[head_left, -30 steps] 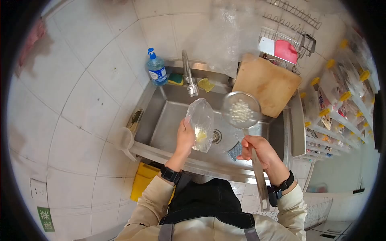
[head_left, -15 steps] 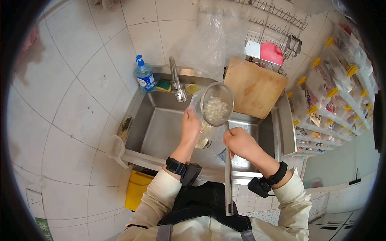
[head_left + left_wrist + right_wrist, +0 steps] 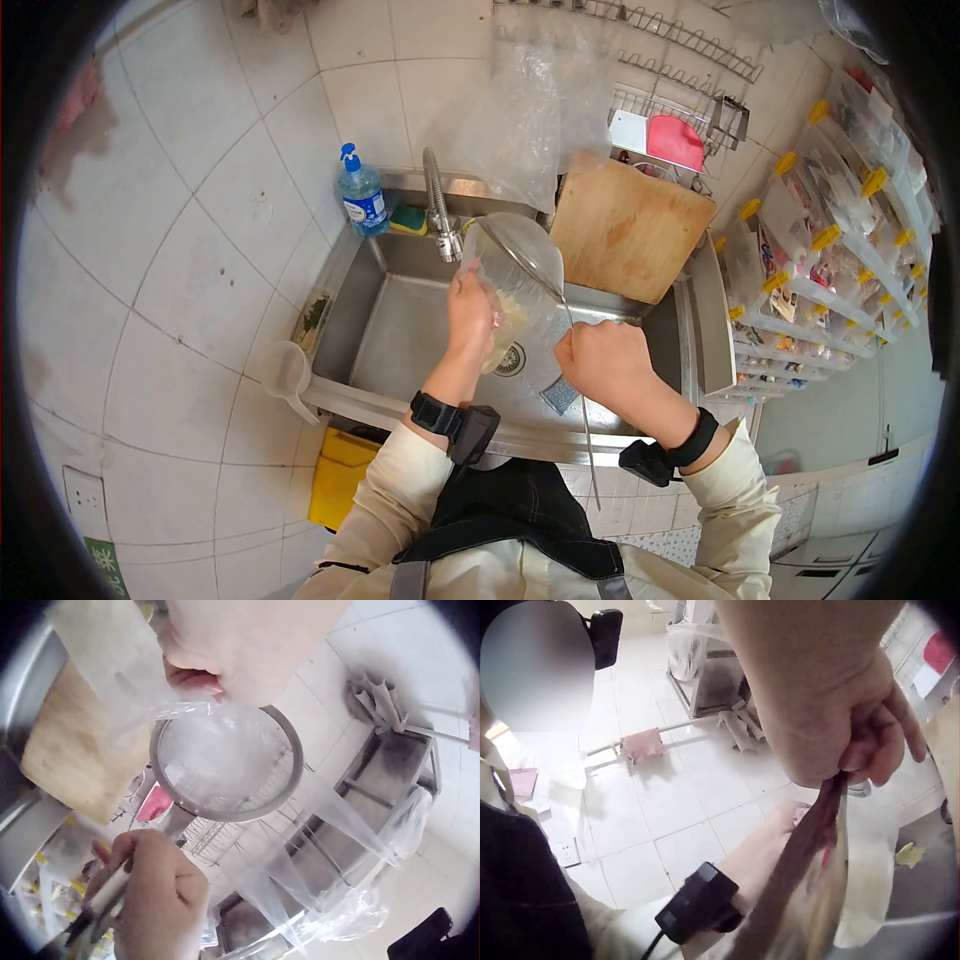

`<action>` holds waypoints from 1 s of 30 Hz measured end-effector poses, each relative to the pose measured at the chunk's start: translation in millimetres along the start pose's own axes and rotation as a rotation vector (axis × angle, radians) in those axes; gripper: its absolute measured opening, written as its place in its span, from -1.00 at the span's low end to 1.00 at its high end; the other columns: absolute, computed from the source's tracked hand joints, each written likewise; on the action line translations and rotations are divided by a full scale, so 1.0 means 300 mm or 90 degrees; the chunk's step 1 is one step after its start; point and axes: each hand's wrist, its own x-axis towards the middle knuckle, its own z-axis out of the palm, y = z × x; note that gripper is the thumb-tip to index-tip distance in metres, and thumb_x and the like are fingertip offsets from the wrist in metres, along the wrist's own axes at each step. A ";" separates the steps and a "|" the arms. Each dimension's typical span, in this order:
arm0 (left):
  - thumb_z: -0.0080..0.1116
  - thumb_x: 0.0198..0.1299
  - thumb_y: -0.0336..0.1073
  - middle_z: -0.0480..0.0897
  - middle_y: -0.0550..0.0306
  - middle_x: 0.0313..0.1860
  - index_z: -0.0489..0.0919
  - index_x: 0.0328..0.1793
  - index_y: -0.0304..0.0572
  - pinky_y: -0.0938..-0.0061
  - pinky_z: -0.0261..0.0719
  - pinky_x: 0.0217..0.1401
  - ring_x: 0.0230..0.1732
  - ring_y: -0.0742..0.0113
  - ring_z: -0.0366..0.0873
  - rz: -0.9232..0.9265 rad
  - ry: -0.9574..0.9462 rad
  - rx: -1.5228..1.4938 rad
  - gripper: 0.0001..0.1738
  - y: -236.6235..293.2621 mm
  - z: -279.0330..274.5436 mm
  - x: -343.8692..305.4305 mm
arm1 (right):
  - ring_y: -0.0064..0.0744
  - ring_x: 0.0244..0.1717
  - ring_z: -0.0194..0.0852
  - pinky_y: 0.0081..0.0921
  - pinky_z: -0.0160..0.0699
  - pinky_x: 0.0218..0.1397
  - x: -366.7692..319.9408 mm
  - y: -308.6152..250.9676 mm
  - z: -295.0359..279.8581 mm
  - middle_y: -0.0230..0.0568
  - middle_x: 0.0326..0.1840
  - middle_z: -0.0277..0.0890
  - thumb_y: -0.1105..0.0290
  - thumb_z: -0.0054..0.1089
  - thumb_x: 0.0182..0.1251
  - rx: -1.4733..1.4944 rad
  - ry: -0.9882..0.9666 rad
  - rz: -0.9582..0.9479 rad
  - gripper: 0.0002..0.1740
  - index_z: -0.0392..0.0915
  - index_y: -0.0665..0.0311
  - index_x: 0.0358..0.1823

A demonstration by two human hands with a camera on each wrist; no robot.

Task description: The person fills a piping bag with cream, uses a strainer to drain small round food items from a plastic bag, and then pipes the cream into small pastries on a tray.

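Over the sink, the left hand (image 3: 472, 312) pinches the edge of a clear plastic bag (image 3: 512, 318) with pale yellowish contents low inside. The right hand (image 3: 607, 362) grips the handle (image 3: 588, 440) of a round mesh strainer (image 3: 520, 258). Seen from the head, the strainer is tilted nearly edge-on at the bag's mouth. In the left wrist view the strainer's rim (image 3: 295, 750) lies just below the left hand (image 3: 232, 645), with clear plastic against the mesh. The right hand (image 3: 870, 742) is curled round the handle in the right wrist view. Any white pieces on the mesh are hard to make out.
The steel sink (image 3: 400, 310) has a faucet (image 3: 440, 205), a blue soap bottle (image 3: 362, 195) and a sponge (image 3: 408, 219) at its back. A cutting board (image 3: 630, 230) leans at the back right. Clear drawers (image 3: 800, 260) stand at right; a white ladle (image 3: 285, 368) hangs at left.
The right hand has brought the strainer left to the bag and turned it from face-up to nearly edge-on. The white pieces seen on the mesh earlier no longer show there. The left hand still holds the bag.
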 end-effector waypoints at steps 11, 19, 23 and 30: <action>-0.25 0.24 -0.20 0.11 0.37 -0.74 0.22 0.18 -0.25 0.70 -0.04 -0.82 -0.79 0.62 0.03 -0.044 -0.001 -0.007 -0.57 0.005 0.031 -0.003 | -0.20 -0.64 0.43 -0.31 0.47 -0.37 0.004 0.185 0.236 -0.08 -0.70 0.39 0.17 -0.24 0.27 0.548 -0.044 0.011 -0.56 0.34 0.30 -0.67; -0.28 0.26 -0.20 0.13 0.34 -0.75 0.28 0.12 -0.17 0.66 -0.01 -0.85 -0.81 0.59 0.03 -0.057 -0.016 0.044 -0.63 -0.058 -0.021 0.007 | -0.44 -0.75 0.21 -0.23 0.47 -0.16 -0.053 0.263 0.333 -0.38 -0.80 0.10 0.06 -0.38 0.36 1.274 -0.186 0.127 -0.58 0.18 0.15 -0.57; -0.27 0.26 -0.18 0.11 0.38 -0.74 0.22 0.21 -0.23 0.72 -0.07 -0.85 -0.80 0.63 0.00 -0.052 0.003 0.045 -0.56 -0.045 -0.072 -0.013 | -0.49 -0.80 0.18 -0.27 0.54 -0.31 -0.144 0.370 0.449 -0.40 -0.81 0.11 0.00 -0.32 0.34 1.249 -0.143 0.381 -0.60 0.21 0.14 -0.51; -0.25 0.25 -0.17 0.09 0.40 -0.78 0.24 0.21 -0.25 0.74 -0.06 -0.88 -0.82 0.66 0.01 -0.031 -0.046 0.063 -0.55 -0.028 -0.127 -0.027 | -0.52 -0.82 0.10 -0.40 0.45 -0.58 -0.400 0.635 0.715 -0.37 -0.73 0.17 0.07 -0.32 0.35 1.062 0.223 0.631 -0.66 0.22 0.19 -0.36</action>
